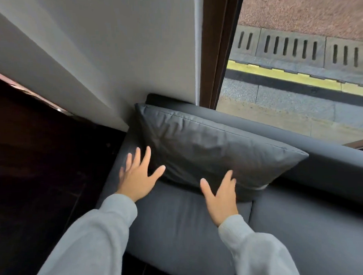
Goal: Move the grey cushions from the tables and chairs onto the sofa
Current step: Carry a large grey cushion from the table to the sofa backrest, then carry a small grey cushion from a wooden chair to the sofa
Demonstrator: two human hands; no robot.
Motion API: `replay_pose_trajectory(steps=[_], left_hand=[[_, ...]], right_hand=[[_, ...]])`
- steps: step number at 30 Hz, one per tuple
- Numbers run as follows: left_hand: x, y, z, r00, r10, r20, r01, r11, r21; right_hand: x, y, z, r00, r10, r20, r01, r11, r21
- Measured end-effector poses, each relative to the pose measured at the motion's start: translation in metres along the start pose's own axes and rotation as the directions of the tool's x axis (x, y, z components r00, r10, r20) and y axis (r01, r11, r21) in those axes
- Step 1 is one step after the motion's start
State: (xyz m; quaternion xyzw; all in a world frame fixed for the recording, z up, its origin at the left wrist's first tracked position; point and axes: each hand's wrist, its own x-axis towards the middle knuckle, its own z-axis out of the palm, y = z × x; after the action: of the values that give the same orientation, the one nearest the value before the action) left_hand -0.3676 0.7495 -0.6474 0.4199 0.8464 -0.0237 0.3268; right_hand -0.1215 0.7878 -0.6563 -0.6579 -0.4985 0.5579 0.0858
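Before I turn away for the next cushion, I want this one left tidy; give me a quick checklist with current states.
1. Grey cushion on the sofa seat: ok.
2. Leaning against the backrest: ok.
3. Left hand open, gripping nothing: ok.
4. Right hand open, fingers spread at the cushion's lower edge: ok.
5. Cushion steady without support: cannot tell.
6. Other cushions left on tables or chairs: cannot tell, out of view.
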Motion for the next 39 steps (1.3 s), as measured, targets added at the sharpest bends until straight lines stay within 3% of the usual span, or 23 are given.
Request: replay_pose_trajectory(steps=[2, 5, 7, 12, 17, 24, 31, 39], left_hand=[[-0.038, -0.011, -0.025, 1.0, 0.009, -0.016, -0.007, 0.997, 0.08], [-0.104, -0.035, -0.067, 0.996, -0.053, -0.077, 0.061, 0.993, 0.101], [-0.152, -0.063, -0.097, 0.982, -0.136, -0.133, 0.143, 0.989, 0.047], [-0.288, -0.173, -0.156, 0.889, -0.342, -0.304, 0.325, 0.94, -0.106], [-0.451, -0.303, -0.173, 0.756, -0.525, -0.391, 0.477, 0.851, -0.22], [-0.679, -0.477, -0.128, 0.545, -0.771, -0.33, 0.635, 0.637, -0.438], [-0.88, -0.607, -0.05, 0.239, -0.946, -0.219, 0.713, 0.325, -0.621], [-1.025, -0.716, 0.038, -0.072, -0.997, 0.003, 0.692, -0.053, -0.72]], right_hand=[[-0.026, -0.032, 0.027, 0.969, -0.199, 0.147, 0.226, 0.955, -0.192], [-0.068, -0.084, 0.069, 0.858, -0.347, 0.378, 0.508, 0.681, -0.527], [-0.104, -0.119, 0.099, 0.806, -0.341, 0.483, 0.591, 0.5, -0.633], [-0.223, -0.186, 0.177, 0.716, -0.372, 0.591, 0.69, 0.241, -0.683], [-0.388, -0.217, 0.265, 0.605, -0.401, 0.688, 0.765, 0.05, -0.643], [-0.63, -0.184, 0.405, 0.41, -0.353, 0.841, 0.838, -0.217, -0.5], [-0.839, -0.113, 0.538, 0.142, -0.235, 0.962, 0.854, -0.462, -0.239], [-1.009, -0.019, 0.675, -0.137, -0.002, 0.991, 0.8, -0.59, 0.109]])
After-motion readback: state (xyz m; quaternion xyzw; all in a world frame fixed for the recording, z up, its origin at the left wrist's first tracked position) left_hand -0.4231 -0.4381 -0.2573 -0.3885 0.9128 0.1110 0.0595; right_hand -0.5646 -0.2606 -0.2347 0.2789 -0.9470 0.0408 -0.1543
